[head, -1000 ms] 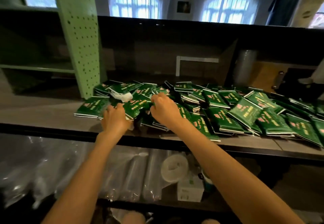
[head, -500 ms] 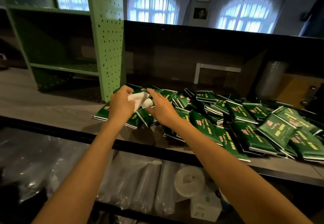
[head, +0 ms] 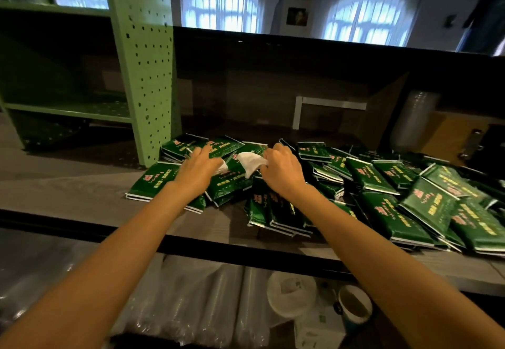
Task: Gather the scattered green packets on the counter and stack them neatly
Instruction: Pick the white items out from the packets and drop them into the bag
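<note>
Several green packets (head: 374, 176) with red and yellow print lie scattered in a loose overlapping heap along the grey counter (head: 68, 195). My left hand (head: 198, 172) rests with spread fingers on a packet (head: 229, 182) at the heap's left end. My right hand (head: 284, 171) has its fingers curled and pinches a crumpled white tissue (head: 251, 161) that sticks up between my two hands. A further bit of white shows by my left thumb. The packets under my hands are partly hidden.
A green perforated shelf post (head: 147, 75) stands right behind the heap's left end. A dark back wall runs behind the counter. Below the counter's front edge are plastic-wrapped rolls (head: 191, 305), a white tape roll (head: 291, 292) and a small cup (head: 355, 305).
Half a second ago my left hand held the white tissue up. Both hands have since come down onto the packets, and my right hand now pinches the tissue.
</note>
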The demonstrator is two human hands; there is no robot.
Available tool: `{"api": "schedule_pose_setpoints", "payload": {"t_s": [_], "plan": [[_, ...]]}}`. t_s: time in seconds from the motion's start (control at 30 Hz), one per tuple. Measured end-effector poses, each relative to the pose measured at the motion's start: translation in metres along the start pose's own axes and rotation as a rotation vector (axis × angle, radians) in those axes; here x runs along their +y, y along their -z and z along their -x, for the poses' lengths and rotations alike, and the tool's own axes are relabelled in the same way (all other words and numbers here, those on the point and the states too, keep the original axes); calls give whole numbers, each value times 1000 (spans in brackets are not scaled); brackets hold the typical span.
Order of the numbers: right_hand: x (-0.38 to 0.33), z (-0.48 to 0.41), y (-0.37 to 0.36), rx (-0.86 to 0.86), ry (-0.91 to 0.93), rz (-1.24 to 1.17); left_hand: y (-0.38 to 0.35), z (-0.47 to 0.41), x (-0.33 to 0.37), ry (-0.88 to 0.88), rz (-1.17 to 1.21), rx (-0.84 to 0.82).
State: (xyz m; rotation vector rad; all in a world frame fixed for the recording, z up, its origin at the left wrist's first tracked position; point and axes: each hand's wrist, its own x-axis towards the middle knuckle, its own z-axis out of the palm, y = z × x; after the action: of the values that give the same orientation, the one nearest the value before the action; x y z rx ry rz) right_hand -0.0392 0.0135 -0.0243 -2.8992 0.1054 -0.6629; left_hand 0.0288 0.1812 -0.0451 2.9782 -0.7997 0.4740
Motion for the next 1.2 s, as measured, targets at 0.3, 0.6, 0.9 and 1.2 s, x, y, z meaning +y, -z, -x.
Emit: {"api": "schedule_pose_setpoints", "payload": {"t_s": [0.3,0.6,0.9,1.2], "plan": [[5,-6,8,5,-31,12,4,-21,0,131,381,236],[35,16,54,224,-135,-158,74,-8,72,112,771,586],[159,166,117,686,-306,-171,82,52,269,-136,1184,462],[274,397,105,735,-760,-68,7,160,480,-292,1289,-68]]}}
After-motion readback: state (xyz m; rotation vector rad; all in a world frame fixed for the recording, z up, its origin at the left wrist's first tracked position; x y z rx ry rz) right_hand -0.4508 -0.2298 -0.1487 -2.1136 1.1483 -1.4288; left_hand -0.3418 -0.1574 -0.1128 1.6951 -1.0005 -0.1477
